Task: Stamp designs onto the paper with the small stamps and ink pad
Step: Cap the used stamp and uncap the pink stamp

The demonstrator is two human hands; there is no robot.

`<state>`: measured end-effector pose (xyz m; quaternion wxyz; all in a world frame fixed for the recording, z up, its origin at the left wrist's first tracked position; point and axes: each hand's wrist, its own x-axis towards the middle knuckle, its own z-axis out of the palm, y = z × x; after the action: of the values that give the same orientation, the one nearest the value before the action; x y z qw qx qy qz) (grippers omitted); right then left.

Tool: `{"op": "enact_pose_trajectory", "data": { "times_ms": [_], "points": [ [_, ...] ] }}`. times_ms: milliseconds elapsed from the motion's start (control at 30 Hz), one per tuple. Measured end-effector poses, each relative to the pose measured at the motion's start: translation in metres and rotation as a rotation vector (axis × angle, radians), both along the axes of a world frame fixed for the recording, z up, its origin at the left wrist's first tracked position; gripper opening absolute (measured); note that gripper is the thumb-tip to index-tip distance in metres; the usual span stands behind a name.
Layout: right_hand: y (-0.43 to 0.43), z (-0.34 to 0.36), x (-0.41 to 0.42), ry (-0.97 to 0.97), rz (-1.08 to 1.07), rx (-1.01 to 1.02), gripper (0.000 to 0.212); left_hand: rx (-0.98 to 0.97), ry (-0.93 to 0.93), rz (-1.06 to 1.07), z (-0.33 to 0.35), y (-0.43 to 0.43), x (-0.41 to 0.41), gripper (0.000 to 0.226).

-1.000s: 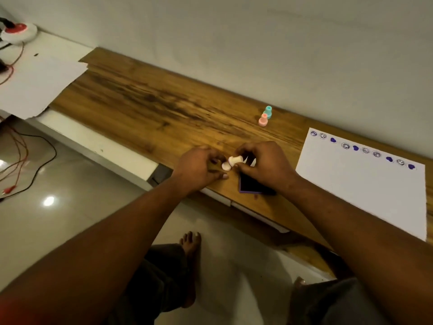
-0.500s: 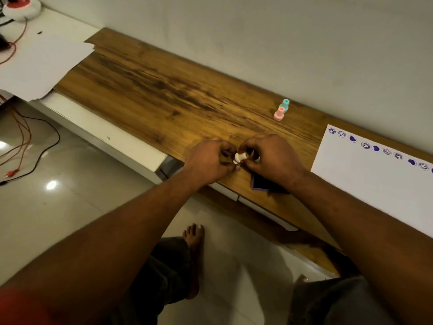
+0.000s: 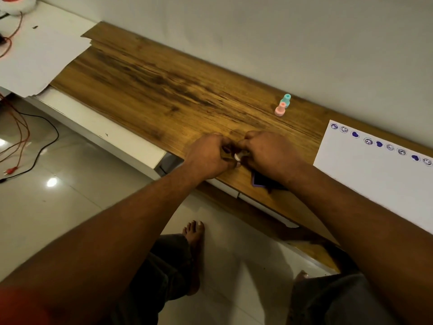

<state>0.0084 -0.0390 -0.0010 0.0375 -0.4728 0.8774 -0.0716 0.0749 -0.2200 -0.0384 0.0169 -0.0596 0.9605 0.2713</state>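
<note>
My left hand (image 3: 207, 156) and my right hand (image 3: 269, 153) meet over the wooden shelf, fingers closed together around a small white stamp (image 3: 238, 156); only its round end shows between them. A dark purple ink pad (image 3: 259, 178) lies under my right wrist near the shelf's front edge, mostly hidden. At the right lies the white paper (image 3: 375, 174), with a row of blue round and heart prints along its far edge. A pink stamp (image 3: 280, 109) and a teal stamp (image 3: 286, 99) stand upright by the wall.
The wooden shelf (image 3: 164, 90) runs along a white wall. At the left, a white sheet (image 3: 35, 55) lies on a white surface, with red and black cables (image 3: 21, 141) hanging to the tiled floor. My legs and bare foot show below.
My hands have drawn closer together around the white stamp, so less of it shows. The camera view has shifted left, moving the paper toward the right edge.
</note>
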Motion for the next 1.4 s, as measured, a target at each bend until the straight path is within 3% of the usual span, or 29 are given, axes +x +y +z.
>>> {"op": "enact_pose_trajectory", "data": {
  "times_ms": [433, 733, 1000, 1233, 1400],
  "points": [
    [-0.006, 0.006, -0.002, 0.049, 0.101, 0.090, 0.037, -0.056, 0.006, -0.019, -0.001, 0.001, -0.003, 0.045],
    [-0.009, -0.001, -0.006, 0.050, 0.052, 0.060, 0.033, -0.034, -0.021, -0.036, 0.001, -0.002, -0.006, 0.043],
    [-0.009, -0.009, -0.013, -0.025, -0.100, -0.012, 0.032, 0.104, -0.100, -0.024, 0.005, -0.011, -0.012, 0.040],
    [-0.001, -0.021, -0.023, -0.038, -0.234, -0.106, 0.041, 0.092, -0.129, 0.033, 0.011, -0.016, -0.019, 0.039],
    [-0.009, -0.030, -0.031, -0.015, -0.319, -0.179, 0.036, 0.077, -0.157, 0.075, 0.013, -0.015, -0.022, 0.039]
  ]
}}
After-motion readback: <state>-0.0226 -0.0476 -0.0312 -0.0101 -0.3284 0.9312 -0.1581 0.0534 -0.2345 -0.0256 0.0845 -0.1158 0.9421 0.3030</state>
